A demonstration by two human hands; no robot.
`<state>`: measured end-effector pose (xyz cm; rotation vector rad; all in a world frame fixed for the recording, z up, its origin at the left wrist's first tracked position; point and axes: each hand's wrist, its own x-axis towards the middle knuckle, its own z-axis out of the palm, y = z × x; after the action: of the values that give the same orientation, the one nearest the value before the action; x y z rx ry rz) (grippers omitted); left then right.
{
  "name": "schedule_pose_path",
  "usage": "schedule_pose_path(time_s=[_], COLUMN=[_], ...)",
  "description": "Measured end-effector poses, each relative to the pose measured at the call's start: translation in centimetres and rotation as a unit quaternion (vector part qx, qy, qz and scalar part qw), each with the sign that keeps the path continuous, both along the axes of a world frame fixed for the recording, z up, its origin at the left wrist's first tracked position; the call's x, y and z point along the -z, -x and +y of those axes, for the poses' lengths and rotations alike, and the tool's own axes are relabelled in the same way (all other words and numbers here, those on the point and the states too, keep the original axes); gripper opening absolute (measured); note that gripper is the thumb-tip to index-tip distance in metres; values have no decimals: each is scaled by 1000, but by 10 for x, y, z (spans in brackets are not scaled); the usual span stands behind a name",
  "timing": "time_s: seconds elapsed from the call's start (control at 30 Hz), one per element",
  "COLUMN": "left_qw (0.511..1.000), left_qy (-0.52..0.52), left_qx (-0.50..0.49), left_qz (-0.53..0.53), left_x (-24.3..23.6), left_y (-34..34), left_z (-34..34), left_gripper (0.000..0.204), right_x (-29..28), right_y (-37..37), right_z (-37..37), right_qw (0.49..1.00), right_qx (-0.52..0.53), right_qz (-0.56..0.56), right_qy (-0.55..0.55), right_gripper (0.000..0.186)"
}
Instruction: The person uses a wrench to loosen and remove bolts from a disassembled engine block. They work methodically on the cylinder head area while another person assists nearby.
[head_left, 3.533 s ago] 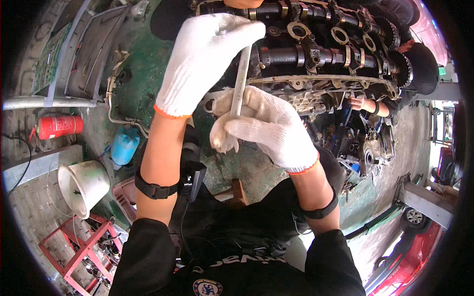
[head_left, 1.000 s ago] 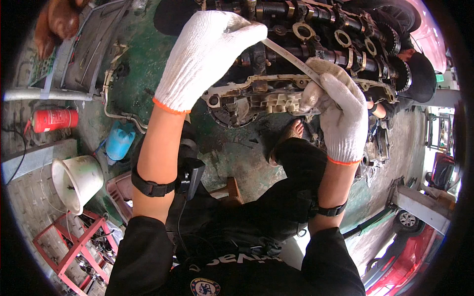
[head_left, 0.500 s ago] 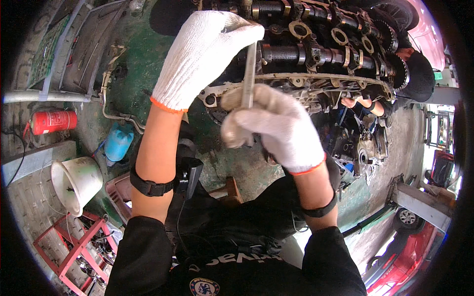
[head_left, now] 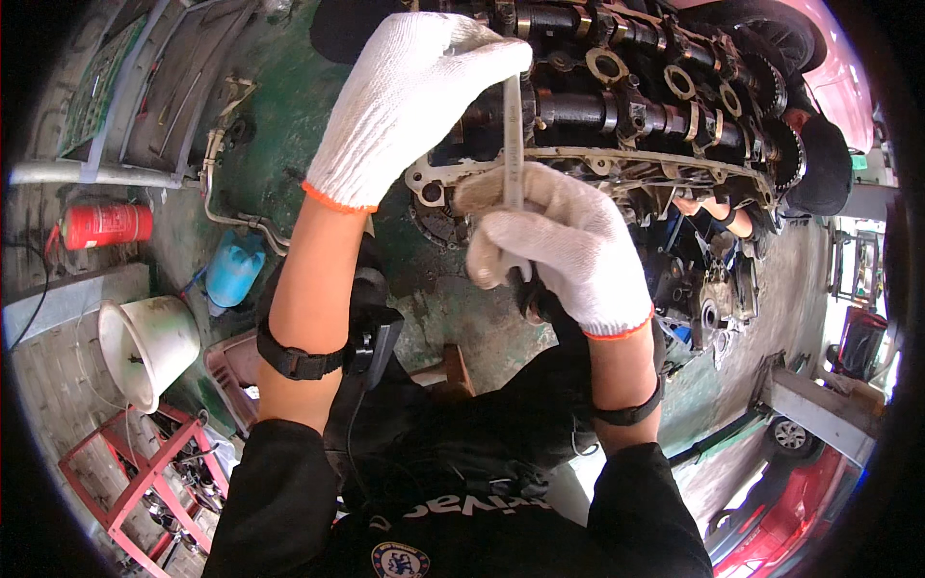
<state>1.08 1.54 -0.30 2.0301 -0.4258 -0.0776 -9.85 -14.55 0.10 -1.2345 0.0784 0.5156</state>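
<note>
A slim silver wrench [head_left: 514,144] stands nearly upright in front of me, its forked open end just showing below my right fingers. My left hand [head_left: 419,91], in a white knit glove with an orange cuff, is closed around the wrench's upper end and hides it. Lower down, my right hand [head_left: 568,236] wraps its gloved fingers around the shaft; that glove is greyed at the fingertips. Behind the wrench lies an opened engine cylinder head [head_left: 597,154] with its dark camshafts [head_left: 568,108] bare. What the wrench's top end touches is hidden by the left glove.
A co-worker in a dark cap [head_left: 819,166] reaches in beside greasy engine parts [head_left: 708,299] at right. On the left are a red fire extinguisher [head_left: 108,225], a blue jug [head_left: 234,270], a white bucket [head_left: 173,342] and a red metal frame [head_left: 145,467].
In the view, both hands, the wrench and the engine have shifted slightly right. My grip on the wrench looks the same, and its forked lower end shows more clearly.
</note>
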Motion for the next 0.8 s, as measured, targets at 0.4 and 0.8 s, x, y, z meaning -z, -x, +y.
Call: schedule_pose_path(time_s=[0.4, 0.8], left_qw=[998, 997], left_qy=[-53, -46], left_qx=[8, 36], left_qz=[-43, -49], left_x=[-1, 5], left_y=[0, -2], left_z=[-1, -3], left_gripper=[43, 41], right_x=[-10, -6], right_y=[-2, 0], right_z=[-37, -47], right_qw=[972, 955], right_qx=[205, 225], right_qz=[-94, -141], right_qy=[60, 130], right_gripper=[37, 28])
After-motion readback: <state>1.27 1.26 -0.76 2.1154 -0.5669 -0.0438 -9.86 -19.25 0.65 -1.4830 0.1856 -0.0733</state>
